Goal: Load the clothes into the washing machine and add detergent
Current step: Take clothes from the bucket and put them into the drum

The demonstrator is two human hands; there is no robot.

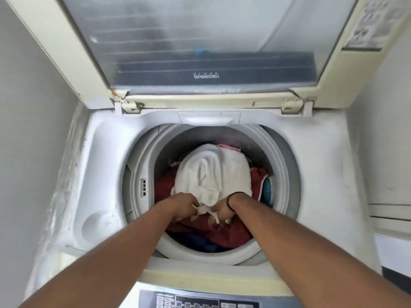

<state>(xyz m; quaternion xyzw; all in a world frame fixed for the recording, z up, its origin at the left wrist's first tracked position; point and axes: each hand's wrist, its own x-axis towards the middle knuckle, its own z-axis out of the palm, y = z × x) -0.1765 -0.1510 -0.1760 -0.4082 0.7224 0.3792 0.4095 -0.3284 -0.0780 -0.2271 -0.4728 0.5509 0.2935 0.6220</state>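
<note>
A top-loading washing machine (322,165) stands open below me, its lid (200,41) tilted up at the back. Inside the drum (142,165) lies a white cloth (213,172) on top of red clothes (213,232), with dark blue fabric (195,241) at the front and a pink piece (229,147) at the back. My left hand (180,205) and my right hand (226,207) both reach into the drum and grip the near edge of the white cloth. The fingers are partly buried in fabric. No detergent is in view.
The control panel (198,301) runs along the machine's near edge. A grey wall (29,130) closes in the left side. A white appliance or cabinet (391,218) stands to the right. A black band circles my right wrist (230,202).
</note>
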